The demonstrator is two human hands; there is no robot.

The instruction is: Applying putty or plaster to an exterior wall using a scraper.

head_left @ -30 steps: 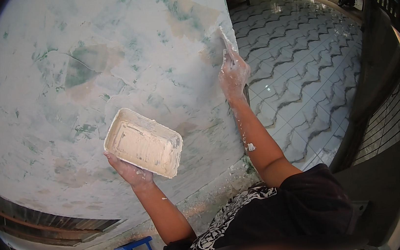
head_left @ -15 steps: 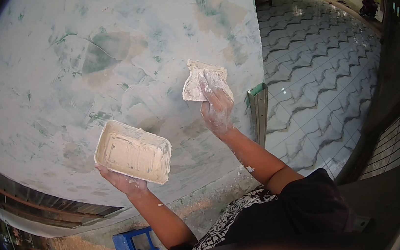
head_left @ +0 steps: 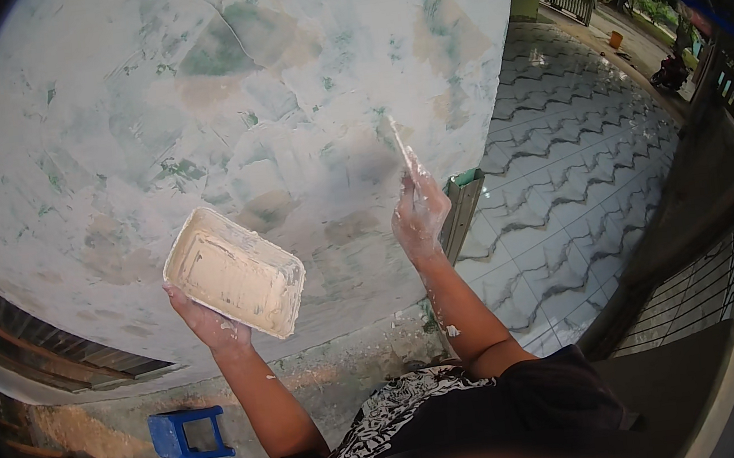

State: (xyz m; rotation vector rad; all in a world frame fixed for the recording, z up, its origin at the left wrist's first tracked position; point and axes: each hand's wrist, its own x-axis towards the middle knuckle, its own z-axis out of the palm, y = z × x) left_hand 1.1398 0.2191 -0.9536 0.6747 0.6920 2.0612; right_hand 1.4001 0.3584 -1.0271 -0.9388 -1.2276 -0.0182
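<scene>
My left hand (head_left: 217,326) holds a rectangular tub (head_left: 237,275) from beneath, thumb along its lower left rim. Cream-coloured putty coats the tub's floor and walls. My right hand (head_left: 423,221), whitened with putty, grips a thin putty scraper (head_left: 403,145), now seen nearly edge-on and pointing up. In front of me stands a wall (head_left: 107,168) smeared with white filler, with green and beige patches showing through. The scraper's edge is close to the wall; whether it touches, I cannot tell.
A metal post with a green inside (head_left: 464,218) stands at the wall's right edge. Beyond it spreads a grey-veined tiled floor (head_left: 561,180). Low at left is a blue plastic stool (head_left: 173,436). A slatted opening (head_left: 45,347) borders the wall's lower left, and a wire rack (head_left: 690,283) stands at right.
My right hand has turned the scraper from broad face to edge-on and moved slightly down and right. The tub has shifted slightly left and up in view, and the whole view has swung.
</scene>
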